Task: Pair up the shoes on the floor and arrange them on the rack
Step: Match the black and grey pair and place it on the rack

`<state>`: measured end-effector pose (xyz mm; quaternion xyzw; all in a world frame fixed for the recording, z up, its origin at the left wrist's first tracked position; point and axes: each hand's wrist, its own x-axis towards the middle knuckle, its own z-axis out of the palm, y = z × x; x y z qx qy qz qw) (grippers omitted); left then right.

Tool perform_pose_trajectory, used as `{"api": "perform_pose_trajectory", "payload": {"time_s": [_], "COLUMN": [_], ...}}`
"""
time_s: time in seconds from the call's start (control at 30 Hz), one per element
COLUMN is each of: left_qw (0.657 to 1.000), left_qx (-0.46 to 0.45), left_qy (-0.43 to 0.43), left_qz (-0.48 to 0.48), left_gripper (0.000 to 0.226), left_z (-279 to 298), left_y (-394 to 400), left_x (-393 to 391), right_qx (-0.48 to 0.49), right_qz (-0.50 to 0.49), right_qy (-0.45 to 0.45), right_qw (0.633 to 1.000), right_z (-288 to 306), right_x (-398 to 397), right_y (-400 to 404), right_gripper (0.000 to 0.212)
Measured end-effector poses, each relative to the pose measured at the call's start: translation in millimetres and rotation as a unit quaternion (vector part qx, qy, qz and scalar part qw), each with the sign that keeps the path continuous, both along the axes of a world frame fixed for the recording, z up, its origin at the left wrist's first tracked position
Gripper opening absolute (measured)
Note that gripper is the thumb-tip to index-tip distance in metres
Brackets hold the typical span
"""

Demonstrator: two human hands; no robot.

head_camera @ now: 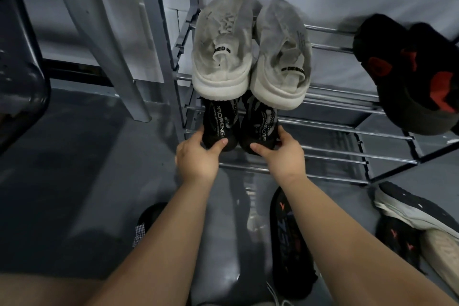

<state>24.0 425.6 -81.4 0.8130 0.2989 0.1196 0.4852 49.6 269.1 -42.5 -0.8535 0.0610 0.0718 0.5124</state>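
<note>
- Left black shoe (215, 124): black knit with white lettering, heel toward the person, gripped at the heel by the left hand (196, 154).
- Right black shoe (258, 126): same pattern, touching its mate, held at the heel by the right hand (282, 154).
- White pair (250, 49): grubby, side by side on the rack (347, 129), just beyond both hands, above the black pair.
- Black-and-red shoes (412, 74): far right of the right hand, on the rack.
- Loose shoes on the floor (290, 243): under the right forearm, black with red marks.

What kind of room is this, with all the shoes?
Probably a storage corner or entryway at home: a metal shoe rack holding white shoes, more shoes on the grey floor, plain white wall behind.
</note>
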Motion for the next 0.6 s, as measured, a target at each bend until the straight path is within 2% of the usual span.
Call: {"api": "perform_pose_trajectory", "payload": {"time_s": [0.33, 0.4, 0.5, 0.6], "left_qw": [0.999, 0.999, 0.995, 0.99], "left_qx": [-0.034, 0.001, 0.09, 0.127], "left_qy": [0.033, 0.033, 0.033, 0.029], "left_qz": [-0.001, -0.024, -0.034, -0.049], "left_gripper": [0.068, 0.065, 0.071, 0.08], "left_z": [-6, -2, 4, 4], "left_y": [0, -3, -10, -22], "left_x": [8, 2, -15, -43], "right_qx": [-0.01, -0.023, -0.079, -0.202], "right_qz": [0.014, 0.035, 0.066, 0.121], "right_qy": [0.002, 0.006, 0.008, 0.011], "right_qw": [1.0, 0.999, 0.995, 0.972], "right_z": [-4, 1, 9, 12], "right_x": [6, 3, -6, -23], "right_y": [2, -3, -15, -34], "right_gripper": [0.063, 0.062, 0.075, 0.085]}}
